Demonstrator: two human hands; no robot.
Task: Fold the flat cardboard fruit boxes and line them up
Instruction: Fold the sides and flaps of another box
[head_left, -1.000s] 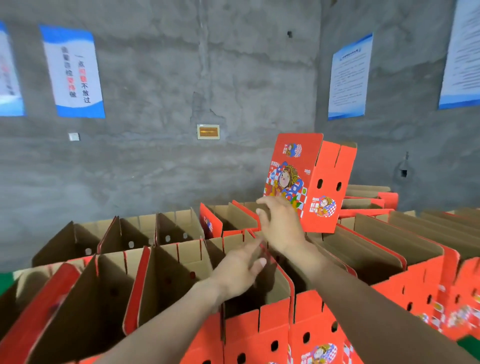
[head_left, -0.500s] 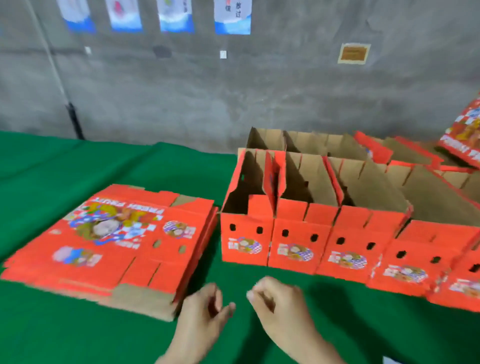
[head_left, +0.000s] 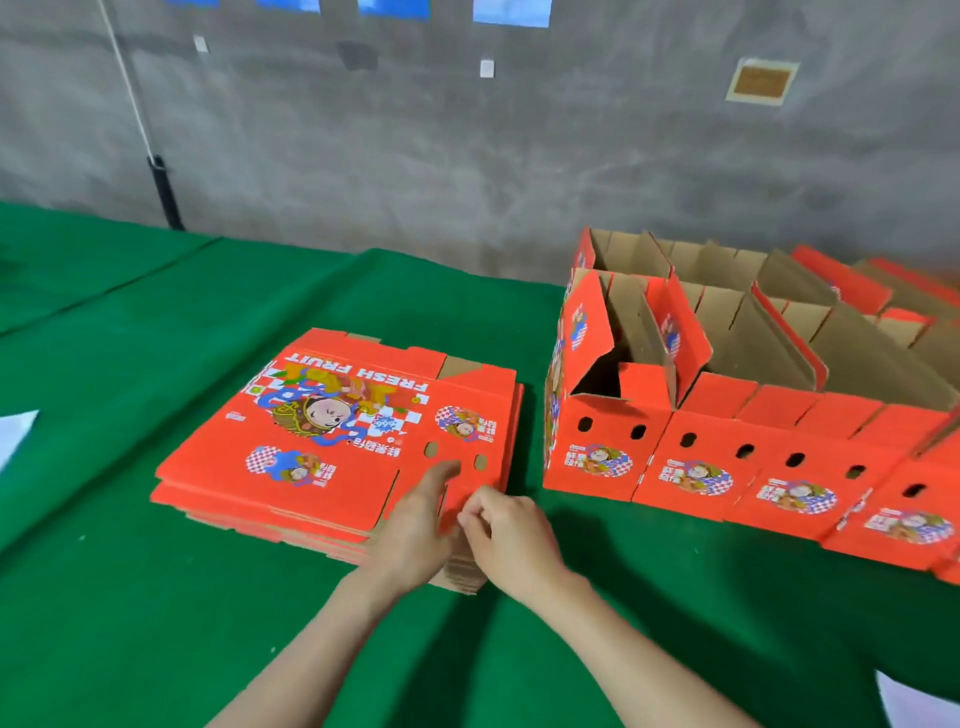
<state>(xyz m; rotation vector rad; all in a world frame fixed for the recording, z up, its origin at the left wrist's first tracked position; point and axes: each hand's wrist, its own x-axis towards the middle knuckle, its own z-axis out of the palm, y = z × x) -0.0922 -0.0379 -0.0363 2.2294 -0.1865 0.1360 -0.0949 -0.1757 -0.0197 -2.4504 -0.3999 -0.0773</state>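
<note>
Reaching forward over a table draped in green cloth (head_left: 156, 597), a person is working at a stack of flat boxes (head_left: 311, 467) lying just left of centre. The stack is a pile of red printed cardboard sheets, with brown edges showing along its near side. The top flat box (head_left: 353, 410) is lying print side up, showing a cartoon figure and the words FRESH FRUIT, upside down to the viewer.

The left hand (head_left: 415, 535) is resting on the near right part of that top sheet, fingers stretched out flat, the index finger pointing toward two oval holes; it is gripping nothing. The right hand (head_left: 511, 535) is sitting just beside it at the stack's near right corner, fingers curled in and pinching the edge of the top sheet.

To the right, across a strip of bare green cloth, a row of folded boxes (head_left: 696, 467) is standing side by side and touching, red fronts facing the viewer, each front showing two oval holes above a round picture. They are standing open at the top with their flaps raised, and inside them only plain brown cardboard walls are showing. A second row (head_left: 727, 265) is standing directly behind, near a grey concrete wall (head_left: 467, 156). White paper is lying at the left edge (head_left: 15, 434) and the bottom right corner (head_left: 922, 706).
</note>
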